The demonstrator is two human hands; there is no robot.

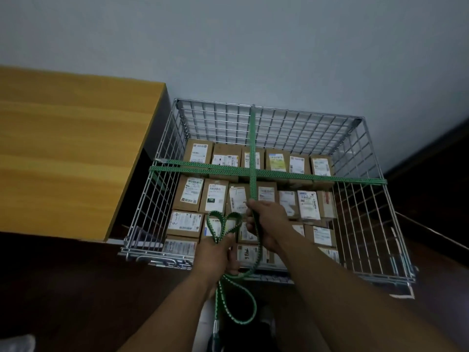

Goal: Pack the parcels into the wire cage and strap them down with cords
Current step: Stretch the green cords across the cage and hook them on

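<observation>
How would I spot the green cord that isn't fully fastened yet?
Find the wire cage beside the wooden table. Two cords cross above its parcels; the loose cord runs from the back rim toward the person. Unlike the side-to-side cord stretched rim to rim, its near end hangs slack, gripped by the left hand and right hand.

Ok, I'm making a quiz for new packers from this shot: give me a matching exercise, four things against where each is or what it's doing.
1 right hand
2 left hand
3 parcels
4 wooden tabletop

a beside the wire cage, on its left
b grips the taut green cord stretched to the far rim
c holds slack loops of cord
d packed in rows inside the cage

Pairs: 1-b, 2-c, 3-d, 4-a
</observation>
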